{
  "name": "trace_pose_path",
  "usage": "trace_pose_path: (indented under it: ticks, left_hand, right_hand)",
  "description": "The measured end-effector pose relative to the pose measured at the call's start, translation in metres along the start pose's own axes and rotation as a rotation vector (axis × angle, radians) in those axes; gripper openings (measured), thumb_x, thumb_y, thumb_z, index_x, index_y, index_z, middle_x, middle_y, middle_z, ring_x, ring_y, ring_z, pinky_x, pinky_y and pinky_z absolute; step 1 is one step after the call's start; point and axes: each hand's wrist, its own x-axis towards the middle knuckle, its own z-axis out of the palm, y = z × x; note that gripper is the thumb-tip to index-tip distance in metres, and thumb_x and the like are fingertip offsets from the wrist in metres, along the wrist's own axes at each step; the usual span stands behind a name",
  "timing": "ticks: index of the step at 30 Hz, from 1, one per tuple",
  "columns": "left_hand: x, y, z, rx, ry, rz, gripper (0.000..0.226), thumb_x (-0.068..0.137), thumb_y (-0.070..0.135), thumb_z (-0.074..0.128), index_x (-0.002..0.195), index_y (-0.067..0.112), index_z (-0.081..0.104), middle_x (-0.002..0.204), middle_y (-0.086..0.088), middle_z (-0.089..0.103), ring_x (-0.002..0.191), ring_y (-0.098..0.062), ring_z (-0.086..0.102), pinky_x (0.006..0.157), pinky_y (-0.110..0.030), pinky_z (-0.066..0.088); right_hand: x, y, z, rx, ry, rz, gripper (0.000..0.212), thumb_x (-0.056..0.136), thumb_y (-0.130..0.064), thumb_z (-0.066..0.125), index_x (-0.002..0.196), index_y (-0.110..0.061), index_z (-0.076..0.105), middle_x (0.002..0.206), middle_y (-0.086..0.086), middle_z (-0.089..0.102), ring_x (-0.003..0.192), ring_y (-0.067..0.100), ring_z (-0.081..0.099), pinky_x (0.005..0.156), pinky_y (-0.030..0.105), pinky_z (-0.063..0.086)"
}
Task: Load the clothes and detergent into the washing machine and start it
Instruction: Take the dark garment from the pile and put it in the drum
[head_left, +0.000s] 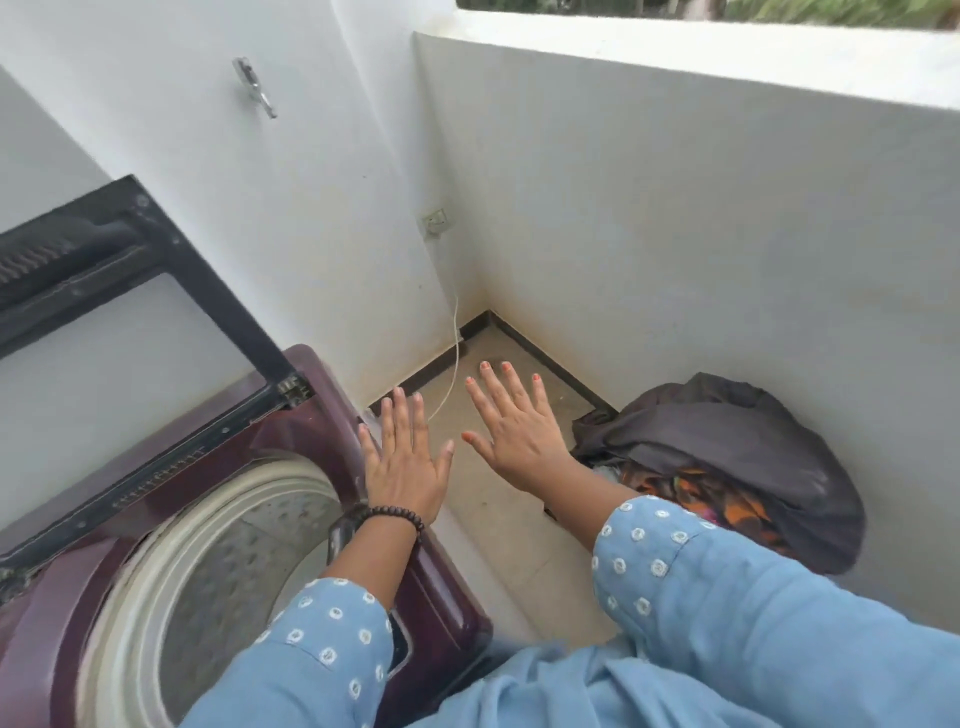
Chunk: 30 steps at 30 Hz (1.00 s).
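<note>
A maroon top-loading washing machine (291, 436) stands at the lower left with its dark glass lid (119, 312) raised. Its steel drum (244, 561) looks bare inside. A pile of clothes (727, 467), dark grey cloth over orange patterned fabric, lies on the floor at the right against the wall. My left hand (402, 462) hovers flat over the machine's right edge, fingers spread and holding nothing. My right hand (514, 426) is stretched out over the floor between machine and clothes, fingers apart, also holding nothing. No detergent is in view.
White walls meet in a corner ahead, with a socket (435, 222) and a white cable (453, 358) running down to the floor. A metal tap (253, 85) sticks out of the left wall. Beige floor tiles (498, 519) lie between machine and clothes.
</note>
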Motion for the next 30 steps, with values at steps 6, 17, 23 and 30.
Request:
trace_pose_path:
  ticks: [6, 17, 23, 30]
  left_hand:
    - [0.015, 0.076, 0.005, -0.008, -0.016, 0.159, 0.079, 0.077, 0.061, -0.018, 0.144, 0.019, -0.029, 0.157, -0.004, -0.029, 0.142, -0.016, -0.03, 0.113, -0.047, -0.022]
    - [0.038, 0.212, 0.039, 0.062, -0.091, 0.504, 0.076, 0.092, 0.055, 0.017, 0.152, 0.008, 0.024, 0.16, -0.014, 0.022, 0.147, -0.03, 0.027, 0.114, -0.058, 0.02]
    - [0.043, 0.265, 0.062, 0.097, -0.156, 0.636, 0.073, 0.092, 0.052, 0.025, 0.147, 0.006, 0.039, 0.155, -0.017, 0.035, 0.141, -0.033, 0.038, 0.108, -0.061, 0.032]
    - [0.062, 0.288, 0.089, 0.171, -0.223, 0.688, 0.075, 0.093, 0.053, 0.017, 0.15, 0.008, 0.033, 0.158, -0.015, 0.029, 0.145, -0.031, 0.032, 0.112, -0.059, 0.028]
  right_hand:
    - [-0.029, 0.077, 0.003, 0.016, 0.011, 0.15, 0.07, 0.1, -0.058, 0.017, 0.156, -0.023, -0.005, 0.164, 0.002, -0.013, 0.15, 0.027, -0.016, 0.12, 0.053, -0.006]
    - [-0.096, 0.19, 0.023, 0.042, -0.002, 0.488, 0.074, 0.092, -0.058, 0.011, 0.154, -0.02, 0.024, 0.163, 0.007, 0.018, 0.15, 0.031, 0.014, 0.117, 0.058, 0.013]
    - [-0.128, 0.237, 0.053, 0.067, -0.016, 0.625, 0.068, 0.098, -0.055, 0.034, 0.154, -0.019, 0.022, 0.163, 0.009, 0.016, 0.15, 0.032, 0.011, 0.117, 0.058, 0.01]
    - [-0.125, 0.264, 0.082, 0.148, -0.09, 0.655, 0.069, 0.1, -0.054, 0.03, 0.156, -0.02, 0.01, 0.165, 0.007, 0.003, 0.151, 0.03, -0.001, 0.118, 0.057, 0.001]
